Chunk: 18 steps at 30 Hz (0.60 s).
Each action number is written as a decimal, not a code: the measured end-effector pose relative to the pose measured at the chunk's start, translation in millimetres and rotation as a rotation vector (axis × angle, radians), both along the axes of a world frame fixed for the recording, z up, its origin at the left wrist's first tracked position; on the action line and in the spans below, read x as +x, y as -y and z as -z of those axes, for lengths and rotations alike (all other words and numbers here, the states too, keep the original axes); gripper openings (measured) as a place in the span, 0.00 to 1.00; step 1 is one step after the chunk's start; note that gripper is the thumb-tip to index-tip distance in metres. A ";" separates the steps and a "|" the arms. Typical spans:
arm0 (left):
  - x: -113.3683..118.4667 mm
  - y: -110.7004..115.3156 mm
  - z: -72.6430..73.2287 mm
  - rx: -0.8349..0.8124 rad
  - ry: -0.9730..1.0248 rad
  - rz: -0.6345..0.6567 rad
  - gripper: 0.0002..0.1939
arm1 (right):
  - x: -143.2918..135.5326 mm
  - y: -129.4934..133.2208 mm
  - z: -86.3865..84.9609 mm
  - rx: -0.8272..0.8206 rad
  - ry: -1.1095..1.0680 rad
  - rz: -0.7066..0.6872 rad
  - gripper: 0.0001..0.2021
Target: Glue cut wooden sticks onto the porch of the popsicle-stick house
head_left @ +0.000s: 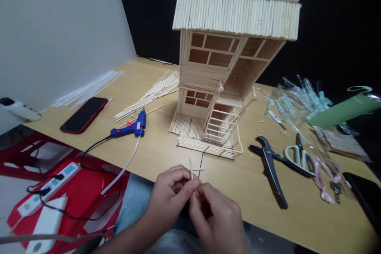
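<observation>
My left hand [174, 190] pinches a short wooden stick [191, 166] that points upward between thumb and forefinger. Touching it, my right hand [216, 214] has its thumb and forefinger pressed together near the stick's lower end; what they grip is hidden. Another thin stick [199, 170] lies crosswise just behind the fingers; I cannot tell if it is held. Beyond both hands stands a two-storey model house [205, 75] of wooden sticks, with a slatted roof, window frames and a small staircase. A blue hot glue gun [131, 125] rests on the table left of the house.
Loose sticks [149, 95], a phone [85, 115] and white strips [89, 87] lie to the left. On the right are black-handled cutters [270, 174], scissors [300, 156], a craft knife [276, 119] and plastic wrappers [306, 99]. A power strip [50, 186] sits on a red stool.
</observation>
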<state>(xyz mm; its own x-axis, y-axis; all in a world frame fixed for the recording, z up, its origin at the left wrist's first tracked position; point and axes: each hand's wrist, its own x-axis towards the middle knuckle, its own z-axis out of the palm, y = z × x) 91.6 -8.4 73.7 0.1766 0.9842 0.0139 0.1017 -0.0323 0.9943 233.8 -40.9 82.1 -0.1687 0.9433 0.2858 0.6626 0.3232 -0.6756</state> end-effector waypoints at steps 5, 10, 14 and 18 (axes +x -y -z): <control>-30.1 -12.2 -11.9 0.126 -0.150 0.116 0.12 | -8.8 -2.8 5.1 -0.063 -0.125 -0.051 0.12; -121.3 -68.4 -5.9 0.395 -0.715 -0.350 0.17 | 2.9 -4.6 10.7 -0.033 -0.122 0.015 0.12; -181.0 -113.3 18.1 0.318 -1.056 -0.295 0.29 | 21.3 -1.4 23.1 -0.078 -0.136 0.056 0.12; -189.1 -125.6 33.6 0.411 -1.254 -0.149 0.21 | 28.7 2.7 34.3 -0.104 -0.177 0.107 0.13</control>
